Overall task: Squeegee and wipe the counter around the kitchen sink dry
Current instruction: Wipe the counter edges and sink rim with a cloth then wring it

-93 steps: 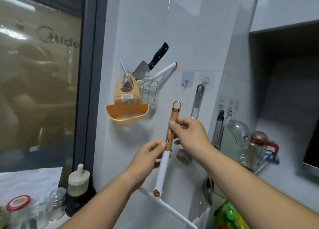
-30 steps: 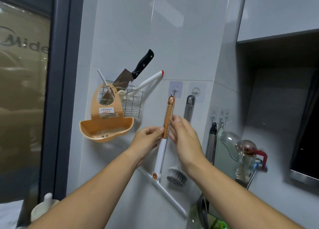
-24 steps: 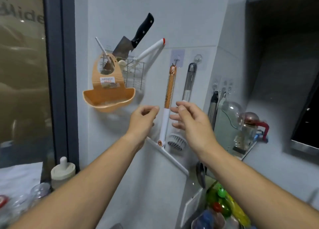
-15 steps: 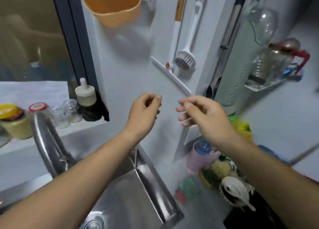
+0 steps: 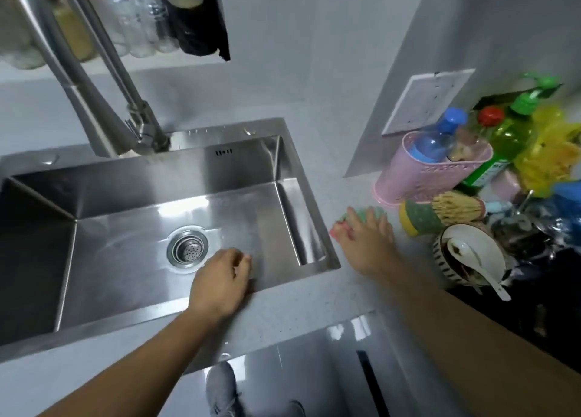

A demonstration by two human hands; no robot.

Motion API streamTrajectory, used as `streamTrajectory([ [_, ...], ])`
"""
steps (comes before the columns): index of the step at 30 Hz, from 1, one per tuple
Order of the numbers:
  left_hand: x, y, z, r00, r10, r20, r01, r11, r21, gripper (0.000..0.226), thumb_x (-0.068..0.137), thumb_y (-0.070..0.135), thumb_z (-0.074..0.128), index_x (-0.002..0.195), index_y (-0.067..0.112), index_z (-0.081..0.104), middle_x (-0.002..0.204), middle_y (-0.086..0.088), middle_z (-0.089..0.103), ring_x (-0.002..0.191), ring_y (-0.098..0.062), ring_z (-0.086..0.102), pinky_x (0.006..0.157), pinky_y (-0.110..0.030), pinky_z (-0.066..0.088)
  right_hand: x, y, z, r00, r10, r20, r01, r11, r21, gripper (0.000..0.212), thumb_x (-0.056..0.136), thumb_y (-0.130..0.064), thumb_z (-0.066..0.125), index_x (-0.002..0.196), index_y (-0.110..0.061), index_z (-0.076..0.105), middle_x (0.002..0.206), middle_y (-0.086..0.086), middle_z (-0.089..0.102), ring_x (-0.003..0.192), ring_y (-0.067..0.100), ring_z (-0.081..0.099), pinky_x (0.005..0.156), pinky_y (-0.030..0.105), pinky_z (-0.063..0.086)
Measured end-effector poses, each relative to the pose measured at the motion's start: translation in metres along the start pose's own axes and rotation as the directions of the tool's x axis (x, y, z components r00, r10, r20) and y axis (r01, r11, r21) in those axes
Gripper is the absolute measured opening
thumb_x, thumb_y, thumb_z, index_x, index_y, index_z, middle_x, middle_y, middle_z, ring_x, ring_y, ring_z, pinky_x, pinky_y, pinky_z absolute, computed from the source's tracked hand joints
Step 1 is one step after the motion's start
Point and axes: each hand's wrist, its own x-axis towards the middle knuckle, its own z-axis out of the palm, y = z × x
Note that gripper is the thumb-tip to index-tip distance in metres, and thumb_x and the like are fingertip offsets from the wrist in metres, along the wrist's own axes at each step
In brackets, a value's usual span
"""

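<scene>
I look down on a steel sink (image 5: 220,134) set in a grey speckled counter (image 5: 314,309). My left hand (image 5: 220,281) hovers over the sink's front rim, fingers loosely curled, holding nothing. My right hand (image 5: 366,243) lies fingers-spread on a green and pink cloth (image 5: 361,213) on the counter just right of the sink; most of the cloth is hidden under it. The squeegee is out of view.
A tall steel faucet (image 5: 91,96) rises at the sink's back left. Right of the cloth crowd a yellow-green sponge (image 5: 415,220), a brush (image 5: 456,206), a pink basket (image 5: 418,178) with bottles, and a bowl with a spoon (image 5: 465,253). Jars (image 5: 135,24) line the back ledge.
Both hands let go of the squeegee, which stayed hanging on the wall hook. My view dropped to the sink, and my right hand came down onto the cloth.
</scene>
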Motion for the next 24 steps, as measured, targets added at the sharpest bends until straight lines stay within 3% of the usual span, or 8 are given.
streamTrajectory([
  [3, -0.012, -0.019, 0.014, 0.994, -0.02, -0.109, 0.032, 0.994, 0.105, 0.041, 0.098, 0.048, 0.035, 0.098, 0.021, 0.067, 0.1, -0.005, 0.067, 0.095, -0.031, 0.063, 0.083, -0.041, 0.048, 0.025, 0.004, 0.016, 0.999, -0.041, -0.027, 0.037, 0.991, -0.127, 0.067, 0.097, -0.061, 0.018, 0.157, -0.033, 0.006, 0.166, 0.013, -0.007, 0.151, 0.039, -0.011, 0.121, 0.051, -0.01],
  [6, -0.014, -0.022, 0.021, 0.989, 0.008, -0.144, 0.011, 0.991, 0.135, 0.037, 0.1, 0.045, 0.035, 0.104, 0.024, 0.066, 0.105, -0.001, 0.068, 0.099, -0.029, 0.062, 0.09, -0.04, 0.041, 0.046, 0.009, 0.023, 0.97, -0.242, -0.018, 0.234, 0.951, -0.201, 0.065, 0.097, -0.056, 0.008, 0.157, -0.032, 0.001, 0.166, 0.008, -0.01, 0.152, 0.032, -0.015, 0.121, 0.047, -0.013],
  [9, -0.011, -0.02, 0.023, 0.99, 0.004, -0.138, 0.015, 0.99, 0.14, 0.033, 0.103, 0.044, 0.038, 0.107, 0.025, 0.065, 0.107, 0.0, 0.069, 0.099, -0.029, 0.062, 0.092, -0.04, 0.04, 0.048, 0.025, 0.018, 0.894, -0.447, 0.024, 0.435, 0.853, -0.288, 0.066, 0.096, -0.048, 0.001, 0.158, -0.026, 0.001, 0.167, 0.006, -0.005, 0.153, 0.028, -0.012, 0.123, 0.049, -0.006],
  [13, -0.013, -0.019, 0.024, 0.991, 0.001, -0.132, 0.016, 0.992, 0.127, 0.033, 0.103, 0.045, 0.037, 0.108, 0.026, 0.063, 0.106, 0.001, 0.069, 0.095, -0.028, 0.062, 0.091, -0.04, 0.039, -0.005, 0.049, 0.018, 0.76, -0.626, 0.173, 0.646, 0.701, -0.302, 0.062, 0.099, -0.042, 0.006, 0.157, -0.021, 0.006, 0.165, 0.001, -0.007, 0.153, 0.024, -0.013, 0.124, 0.048, -0.002],
  [15, -0.014, -0.02, 0.024, 0.991, -0.001, -0.132, 0.016, 0.994, 0.112, 0.033, 0.103, 0.046, 0.036, 0.108, 0.026, 0.063, 0.105, 0.002, 0.068, 0.093, -0.027, 0.062, 0.091, -0.04, 0.038, -0.029, 0.053, 0.025, 0.764, -0.621, 0.176, 0.645, 0.718, -0.262, 0.061, 0.099, -0.042, 0.008, 0.156, -0.022, 0.004, 0.165, 0.0, -0.007, 0.152, 0.022, -0.015, 0.124, 0.047, -0.002],
  [18, -0.013, -0.02, 0.022, 0.989, -0.03, -0.148, 0.038, 0.998, 0.054, 0.033, 0.103, 0.046, 0.035, 0.106, 0.027, 0.061, 0.105, 0.002, 0.068, 0.091, -0.027, 0.061, 0.091, -0.039, 0.038, -0.026, 0.037, 0.033, 0.837, -0.528, 0.141, 0.545, 0.784, -0.299, 0.066, 0.094, -0.05, 0.003, 0.153, -0.024, -0.011, 0.165, 0.004, -0.014, 0.151, 0.023, -0.021, 0.123, 0.047, -0.005],
  [21, -0.011, -0.019, 0.02, 0.977, -0.099, -0.191, 0.092, 0.995, -0.045, 0.035, 0.103, 0.047, 0.033, 0.102, 0.027, 0.061, 0.104, 0.0, 0.068, 0.09, -0.029, 0.06, 0.087, -0.041, 0.042, 0.003, 0.004, 0.034, 0.867, -0.494, 0.068, 0.491, 0.822, -0.288, 0.075, 0.093, -0.059, -0.001, 0.157, -0.02, -0.006, 0.166, 0.005, -0.013, 0.151, 0.025, -0.017, 0.123, 0.046, -0.007],
  [24, -0.008, -0.021, 0.021, 0.965, -0.141, -0.222, 0.128, 0.989, -0.072, 0.038, 0.102, 0.049, 0.031, 0.102, 0.026, 0.061, 0.102, -0.001, 0.068, 0.088, -0.028, 0.057, 0.084, -0.04, 0.044, 0.049, -0.029, 0.032, 0.869, -0.493, 0.038, 0.487, 0.839, -0.244, 0.068, 0.101, -0.054, 0.011, 0.158, -0.021, -0.004, 0.166, 0.005, -0.011, 0.152, 0.025, -0.016, 0.123, 0.047, -0.006],
])
